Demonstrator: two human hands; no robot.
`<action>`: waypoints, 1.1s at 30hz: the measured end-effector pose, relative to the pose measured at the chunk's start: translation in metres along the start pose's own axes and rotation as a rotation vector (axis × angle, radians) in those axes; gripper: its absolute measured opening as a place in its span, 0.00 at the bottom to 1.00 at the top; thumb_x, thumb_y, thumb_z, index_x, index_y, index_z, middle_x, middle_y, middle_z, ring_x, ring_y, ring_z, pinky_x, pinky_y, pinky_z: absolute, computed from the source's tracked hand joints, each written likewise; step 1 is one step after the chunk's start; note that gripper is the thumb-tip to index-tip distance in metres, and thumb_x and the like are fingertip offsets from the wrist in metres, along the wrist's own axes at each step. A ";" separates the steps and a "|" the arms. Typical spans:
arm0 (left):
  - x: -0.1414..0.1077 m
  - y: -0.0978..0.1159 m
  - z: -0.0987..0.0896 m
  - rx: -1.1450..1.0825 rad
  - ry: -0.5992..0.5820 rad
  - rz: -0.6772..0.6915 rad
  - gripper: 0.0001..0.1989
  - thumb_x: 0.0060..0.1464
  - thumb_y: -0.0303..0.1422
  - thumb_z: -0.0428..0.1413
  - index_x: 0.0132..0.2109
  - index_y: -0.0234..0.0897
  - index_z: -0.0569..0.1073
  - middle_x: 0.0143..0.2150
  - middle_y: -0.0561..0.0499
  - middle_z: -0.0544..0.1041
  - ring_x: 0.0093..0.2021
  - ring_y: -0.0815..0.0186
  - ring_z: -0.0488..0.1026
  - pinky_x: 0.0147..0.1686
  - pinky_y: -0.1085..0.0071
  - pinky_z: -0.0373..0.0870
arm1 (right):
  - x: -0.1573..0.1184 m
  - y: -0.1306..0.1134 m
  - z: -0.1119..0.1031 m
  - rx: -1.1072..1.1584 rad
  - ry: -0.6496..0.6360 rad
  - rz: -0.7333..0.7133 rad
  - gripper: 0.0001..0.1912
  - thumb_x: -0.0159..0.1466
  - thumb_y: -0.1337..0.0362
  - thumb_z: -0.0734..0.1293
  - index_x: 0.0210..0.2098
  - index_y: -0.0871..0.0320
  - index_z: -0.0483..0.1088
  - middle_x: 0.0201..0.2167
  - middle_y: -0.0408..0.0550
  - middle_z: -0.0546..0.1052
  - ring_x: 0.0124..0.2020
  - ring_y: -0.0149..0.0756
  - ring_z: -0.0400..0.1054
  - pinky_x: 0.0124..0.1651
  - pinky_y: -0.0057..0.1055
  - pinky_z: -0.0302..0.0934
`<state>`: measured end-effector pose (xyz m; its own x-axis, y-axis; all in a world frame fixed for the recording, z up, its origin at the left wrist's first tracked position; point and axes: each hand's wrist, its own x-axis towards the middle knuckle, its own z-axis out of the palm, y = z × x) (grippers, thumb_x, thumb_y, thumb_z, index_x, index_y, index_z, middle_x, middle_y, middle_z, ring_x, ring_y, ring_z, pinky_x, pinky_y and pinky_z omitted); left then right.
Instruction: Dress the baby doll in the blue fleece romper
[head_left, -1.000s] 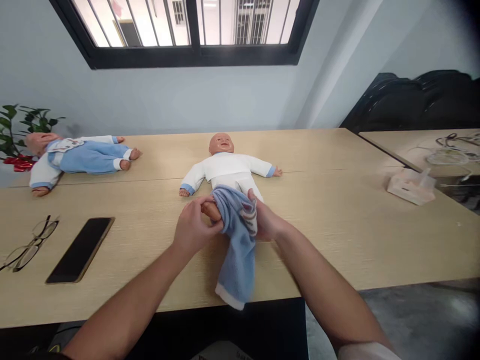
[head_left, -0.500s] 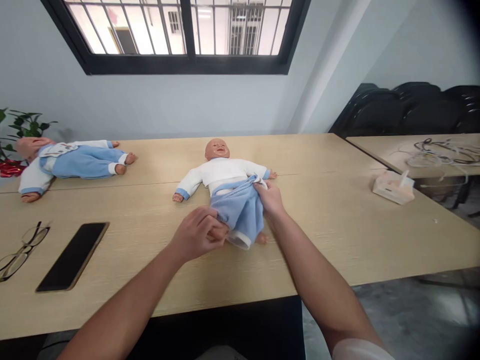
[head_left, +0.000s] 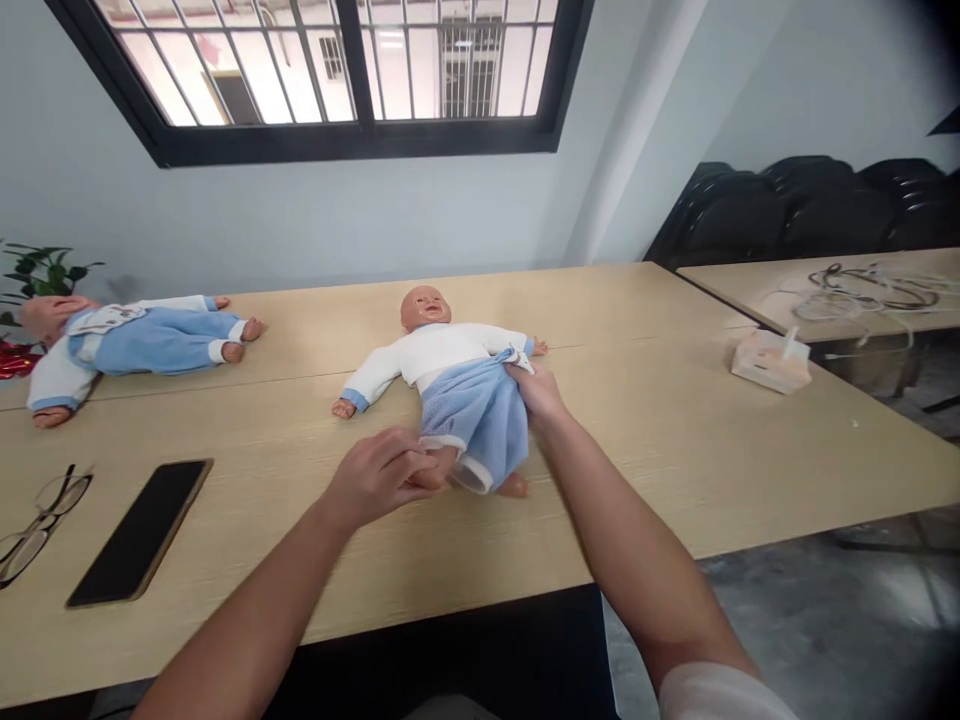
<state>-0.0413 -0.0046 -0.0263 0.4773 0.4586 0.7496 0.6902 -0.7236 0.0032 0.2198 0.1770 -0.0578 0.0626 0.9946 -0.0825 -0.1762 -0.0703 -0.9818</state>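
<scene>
A baby doll [head_left: 425,308] lies on its back on the wooden table, dressed in a white top [head_left: 450,350] with blue cuffs. Blue doll trousers [head_left: 476,415] with white hems cover its hips and upper legs. My left hand [head_left: 386,470] is closed around the doll's lower leg and foot, just below a white hem. At the waist on the other side, my right hand [head_left: 534,390] grips the bunched waistband of the trousers. The doll's other foot [head_left: 514,486] shows beside the second hem.
Another doll [head_left: 169,340] in blue trousers lies at the back left, near a potted plant [head_left: 45,270]. A phone [head_left: 142,530] and glasses [head_left: 45,520] are on the left. To the right stands a tissue box [head_left: 770,362]; cables [head_left: 862,295] lie on a farther table.
The near trouser leg has moved up, and its white hem now shows above my left hand. More of the doll's leg is out. My right hand still grips the waistband.
</scene>
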 end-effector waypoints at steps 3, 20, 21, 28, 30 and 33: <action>0.000 0.002 0.003 -0.065 -0.091 -0.003 0.11 0.60 0.38 0.65 0.42 0.41 0.71 0.38 0.51 0.77 0.38 0.64 0.78 0.36 0.68 0.76 | 0.000 0.000 0.000 0.003 -0.015 0.006 0.21 0.51 0.56 0.78 0.42 0.57 0.80 0.44 0.50 0.84 0.51 0.49 0.76 0.57 0.43 0.68; -0.004 -0.003 -0.011 -0.060 -0.114 -0.030 0.11 0.60 0.39 0.65 0.41 0.42 0.72 0.37 0.51 0.78 0.33 0.66 0.77 0.30 0.70 0.72 | 0.013 -0.004 -0.027 -0.122 -0.101 0.025 0.24 0.47 0.53 0.80 0.38 0.60 0.78 0.33 0.46 0.83 0.36 0.39 0.74 0.39 0.32 0.67; -0.005 -0.004 -0.010 -0.056 -0.128 -0.029 0.11 0.60 0.39 0.65 0.41 0.42 0.71 0.37 0.52 0.78 0.34 0.65 0.77 0.30 0.70 0.73 | 0.013 -0.003 -0.026 -0.126 -0.093 0.028 0.24 0.47 0.53 0.80 0.38 0.60 0.78 0.33 0.45 0.82 0.35 0.39 0.74 0.39 0.32 0.67; -0.022 0.008 -0.004 0.000 -0.395 -0.173 0.15 0.56 0.39 0.66 0.42 0.41 0.67 0.43 0.50 0.79 0.35 0.63 0.79 0.29 0.69 0.72 | -0.009 -0.043 -0.050 -0.206 -0.657 0.097 0.26 0.52 0.56 0.81 0.49 0.57 0.79 0.49 0.50 0.83 0.46 0.41 0.76 0.50 0.35 0.69; -0.029 0.015 -0.004 0.045 -0.495 -0.212 0.15 0.55 0.37 0.66 0.42 0.41 0.68 0.42 0.51 0.78 0.34 0.61 0.79 0.30 0.67 0.72 | -0.015 -0.054 -0.059 -0.287 -0.886 0.115 0.26 0.55 0.57 0.80 0.52 0.56 0.79 0.54 0.50 0.81 0.51 0.41 0.75 0.56 0.37 0.66; -0.038 0.026 -0.005 0.079 -0.576 -0.247 0.15 0.57 0.36 0.65 0.45 0.41 0.68 0.42 0.50 0.78 0.36 0.59 0.79 0.32 0.66 0.73 | -0.018 -0.058 -0.059 -0.290 -0.877 0.041 0.23 0.56 0.55 0.79 0.48 0.58 0.80 0.50 0.50 0.82 0.49 0.41 0.75 0.57 0.38 0.64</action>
<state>-0.0445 -0.0436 -0.0515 0.5001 0.8272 0.2562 0.8449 -0.5309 0.0652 0.2867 0.1592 -0.0092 -0.7256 0.6840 -0.0756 0.0987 -0.0053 -0.9951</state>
